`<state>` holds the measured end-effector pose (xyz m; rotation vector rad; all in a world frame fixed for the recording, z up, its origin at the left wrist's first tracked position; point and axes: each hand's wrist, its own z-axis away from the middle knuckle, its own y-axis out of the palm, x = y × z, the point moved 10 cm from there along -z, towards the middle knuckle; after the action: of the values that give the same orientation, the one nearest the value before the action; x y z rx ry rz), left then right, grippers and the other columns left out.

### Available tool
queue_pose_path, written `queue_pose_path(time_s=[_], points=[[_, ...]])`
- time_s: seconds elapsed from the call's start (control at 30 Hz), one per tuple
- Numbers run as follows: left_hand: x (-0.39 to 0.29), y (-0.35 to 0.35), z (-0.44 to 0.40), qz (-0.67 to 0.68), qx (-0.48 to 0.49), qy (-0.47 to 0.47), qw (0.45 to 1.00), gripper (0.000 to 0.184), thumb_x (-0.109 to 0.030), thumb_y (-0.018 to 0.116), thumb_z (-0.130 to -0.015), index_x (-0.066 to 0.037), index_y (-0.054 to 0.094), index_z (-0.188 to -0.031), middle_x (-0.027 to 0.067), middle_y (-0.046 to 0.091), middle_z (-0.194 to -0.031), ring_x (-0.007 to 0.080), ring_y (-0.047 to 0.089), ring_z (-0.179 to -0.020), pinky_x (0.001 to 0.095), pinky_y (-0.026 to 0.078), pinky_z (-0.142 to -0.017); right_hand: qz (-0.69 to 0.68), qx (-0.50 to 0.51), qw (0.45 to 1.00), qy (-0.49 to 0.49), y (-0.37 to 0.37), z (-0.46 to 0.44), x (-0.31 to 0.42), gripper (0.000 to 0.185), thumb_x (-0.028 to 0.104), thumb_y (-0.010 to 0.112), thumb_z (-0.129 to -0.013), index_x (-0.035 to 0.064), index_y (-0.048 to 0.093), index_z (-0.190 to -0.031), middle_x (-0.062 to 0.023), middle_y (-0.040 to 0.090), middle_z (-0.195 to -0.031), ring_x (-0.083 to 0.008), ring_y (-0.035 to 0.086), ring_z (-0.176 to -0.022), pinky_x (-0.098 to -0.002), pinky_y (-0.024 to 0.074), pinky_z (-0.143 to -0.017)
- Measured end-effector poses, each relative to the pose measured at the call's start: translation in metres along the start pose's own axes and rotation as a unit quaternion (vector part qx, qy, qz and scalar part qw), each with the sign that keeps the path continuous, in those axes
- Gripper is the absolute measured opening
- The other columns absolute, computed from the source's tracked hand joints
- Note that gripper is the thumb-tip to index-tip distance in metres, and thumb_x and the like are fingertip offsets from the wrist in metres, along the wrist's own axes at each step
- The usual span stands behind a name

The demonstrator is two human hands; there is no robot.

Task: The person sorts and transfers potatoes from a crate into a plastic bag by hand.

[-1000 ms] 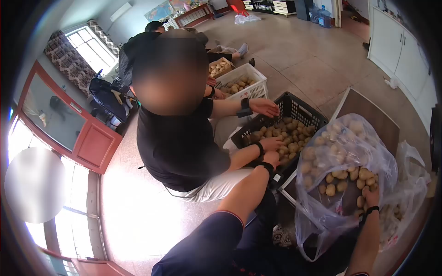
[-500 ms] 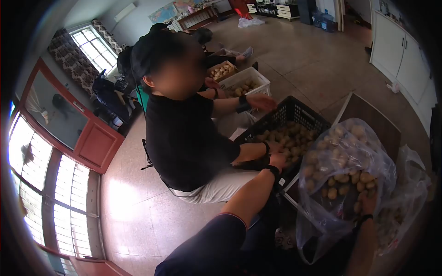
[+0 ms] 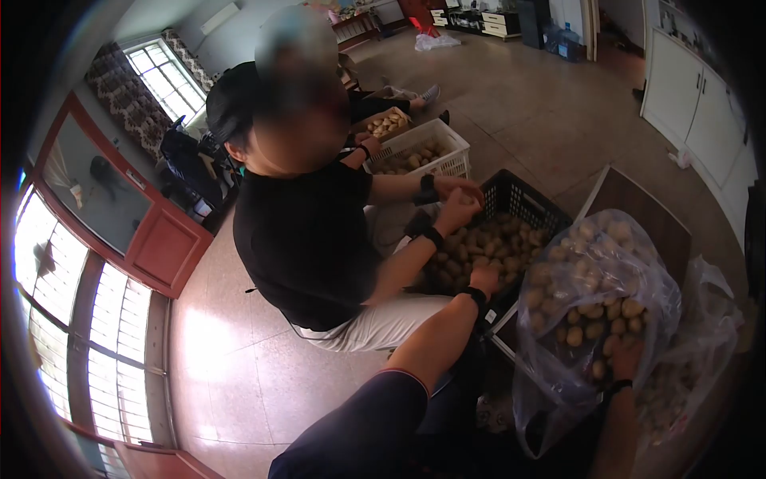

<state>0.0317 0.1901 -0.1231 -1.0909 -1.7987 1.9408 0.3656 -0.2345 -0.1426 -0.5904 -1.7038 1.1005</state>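
My left hand [image 3: 484,278] is over the near side of the black plastic crate [image 3: 523,199], low among the brown potatoes [image 3: 507,235] in it. Its fingertips are hidden, so I cannot tell whether they grip anything. At the right, my right hand [image 3: 628,358] reaches into a clear plastic bag [image 3: 550,399]. Its fingers curl round a potato [image 3: 611,345] at the near edge of the heap. More potatoes [image 3: 592,311] lie around it in the bag's mouth and under the film.
A co-worker in a black shirt [image 3: 307,247] sits at my left, both hands [image 3: 463,203] together over the crate's far left side. Beyond are a white crate [image 3: 455,152] and another box [image 3: 407,120] of potatoes. A dark board [image 3: 638,203] lies behind the bag.
The co-worker's hands have come together above the crate, and their body leans back left. My left hand shifted slightly; my right hand moved slightly left and nearer.
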Motion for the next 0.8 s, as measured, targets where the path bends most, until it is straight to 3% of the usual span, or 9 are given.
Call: queue_pose_path(time_s=[0.2, 0.27, 0.37, 0.43, 0.5, 0.57, 0.67, 0.73, 0.8], points=[[-0.003, -0.002, -0.002, -0.019, -0.005, 0.021, 1.000, 0.026, -0.015, 0.070, -0.068, -0.008, 0.068, -0.092, 0.0141, 0.069, -0.093, 0.0311, 0.067, -0.091, 0.0405, 0.054, -0.078, -0.040, 0.038, 0.998, -0.005, -0.015, 0.014, 0.019, 0.078, 0.043, 0.068, -0.082, -0.0094, 0.039, -0.133, -0.0303, 0.044, -0.134, -0.0421, 0.042, -0.127, -0.0443, 0.0341, -0.107], [0.002, 0.017, -0.001, -0.010, 0.096, 0.008, 0.995, 0.047, -0.013, 0.072, -0.069, -0.015, 0.061, -0.114, 0.0170, 0.064, -0.101, 0.0352, 0.063, -0.095, 0.0416, 0.052, -0.079, -0.047, 0.032, 0.998, -0.002, -0.013, 0.017, 0.014, 0.080, 0.045, 0.066, -0.083, -0.0100, 0.039, -0.133, -0.0310, 0.044, -0.135, -0.0427, 0.040, -0.128, -0.0449, 0.0331, -0.108], [-0.003, -0.002, 0.006, 0.014, 0.059, -0.001, 0.998, 0.046, -0.009, 0.072, -0.068, -0.014, 0.062, -0.114, 0.0167, 0.064, -0.099, 0.0352, 0.062, -0.095, 0.0414, 0.052, -0.079, -0.061, 0.031, 0.997, 0.030, -0.007, 0.021, 0.001, 0.075, 0.042, 0.068, -0.082, -0.0104, 0.043, -0.130, -0.0304, 0.048, -0.131, -0.0420, 0.045, -0.124, -0.0441, 0.0359, -0.106], [-0.004, -0.007, 0.007, 0.005, 0.058, 0.002, 0.998, 0.046, -0.010, 0.072, -0.069, -0.014, 0.062, -0.114, 0.0165, 0.065, -0.098, 0.0351, 0.063, -0.095, 0.0415, 0.052, -0.079, -0.098, 0.017, 0.993, 0.065, -0.005, 0.024, -0.008, 0.073, 0.027, 0.072, -0.076, -0.0099, 0.041, -0.130, -0.0295, 0.048, -0.130, -0.0412, 0.047, -0.122, -0.0435, 0.0372, -0.105], [-0.003, -0.005, 0.008, -0.003, 0.058, 0.006, 0.998, 0.046, -0.010, 0.072, -0.069, -0.015, 0.062, -0.114, 0.0162, 0.065, -0.098, 0.0349, 0.063, -0.095, 0.0415, 0.052, -0.079, -0.098, 0.001, 0.994, 0.057, -0.005, 0.027, -0.009, 0.072, 0.031, 0.072, -0.077, -0.0104, 0.043, -0.128, -0.0290, 0.050, -0.128, -0.0401, 0.048, -0.121, -0.0430, 0.0384, -0.104], [-0.006, -0.014, 0.008, -0.009, -0.009, 0.022, 1.000, 0.028, -0.018, 0.073, -0.066, -0.007, 0.067, -0.091, 0.0138, 0.069, -0.090, 0.0304, 0.068, -0.087, 0.0405, 0.055, -0.075, -0.097, -0.015, 0.994, 0.050, 0.006, 0.026, -0.026, 0.071, 0.035, 0.072, -0.078, -0.0109, 0.045, -0.126, -0.0285, 0.052, -0.127, -0.0390, 0.050, -0.121, -0.0425, 0.0395, -0.103], [-0.011, -0.018, 0.011, -0.003, -0.003, 0.034, 0.999, 0.030, -0.018, 0.074, -0.065, -0.006, 0.066, -0.092, 0.0139, 0.069, -0.092, 0.0307, 0.068, -0.088, 0.0405, 0.055, -0.076, -0.055, -0.052, 0.994, 0.077, 0.006, 0.024, -0.044, 0.072, 0.034, 0.072, -0.077, -0.0112, 0.045, -0.126, -0.0281, 0.052, -0.128, -0.0381, 0.050, -0.121, -0.0423, 0.0391, -0.103], [-0.011, -0.018, 0.011, -0.005, 0.000, 0.034, 0.999, 0.031, -0.018, 0.075, -0.065, -0.006, 0.066, -0.092, 0.0138, 0.069, -0.093, 0.0306, 0.068, -0.088, 0.0404, 0.055, -0.076, -0.102, 0.001, 0.991, 0.092, 0.005, 0.034, -0.030, 0.070, 0.032, 0.069, -0.079, -0.0114, 0.041, -0.127, -0.0324, 0.047, -0.131, -0.0426, 0.047, -0.122, -0.0421, 0.0373, -0.105], [-0.014, -0.021, 0.012, -0.008, 0.003, 0.034, 0.999, 0.032, -0.019, 0.076, -0.065, -0.006, 0.066, -0.093, 0.0138, 0.069, -0.094, 0.0304, 0.068, -0.089, 0.0402, 0.055, -0.076, -0.057, 0.017, 0.994, 0.090, 0.003, 0.038, -0.024, 0.068, 0.033, 0.066, -0.080, -0.0124, 0.042, -0.126, -0.0344, 0.047, -0.130, -0.0442, 0.047, -0.122, -0.0424, 0.0377, -0.104]])
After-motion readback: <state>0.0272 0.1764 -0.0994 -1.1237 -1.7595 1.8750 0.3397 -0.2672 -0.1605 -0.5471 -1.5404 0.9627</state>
